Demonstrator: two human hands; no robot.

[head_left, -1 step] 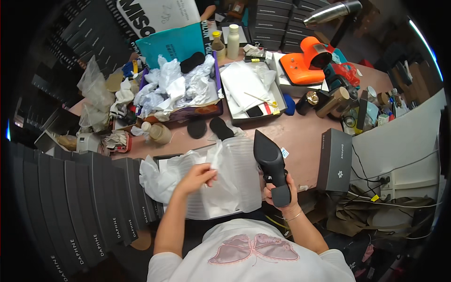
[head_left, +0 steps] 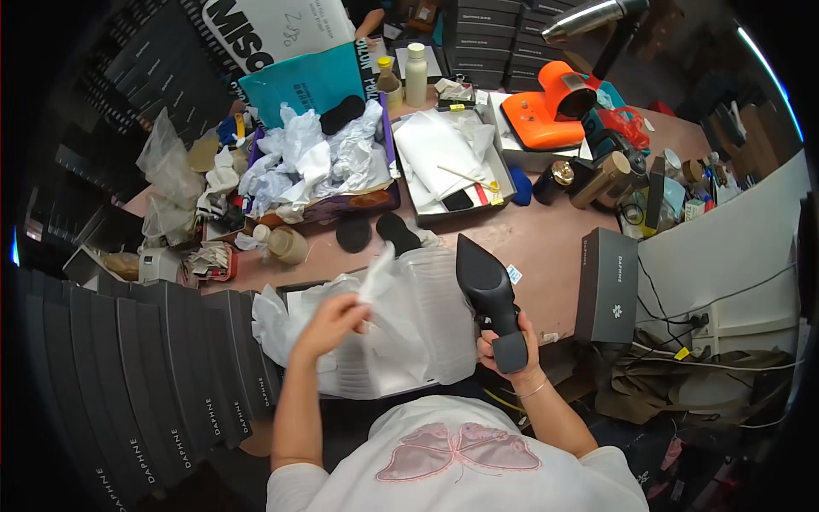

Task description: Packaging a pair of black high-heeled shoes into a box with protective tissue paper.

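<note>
My right hand (head_left: 514, 352) grips a black pointed high-heeled shoe (head_left: 485, 286) by its block heel, toe pointing away from me, sole side up. My left hand (head_left: 331, 322) pinches a sheet of white tissue paper (head_left: 386, 277) and lifts it above an open shoe box (head_left: 426, 375) lined with more white paper, right in front of my body. The shoe hangs just right of that box, over the pink table (head_left: 546, 239).
Stacked black shoe boxes (head_left: 128, 384) wall off the left. A closed black box (head_left: 607, 286) stands at the right. Behind lie two black insoles (head_left: 354, 232), a tray of crumpled paper (head_left: 316, 162), a white-lined box (head_left: 452, 162), an orange device (head_left: 546, 102) and bottles (head_left: 415, 72).
</note>
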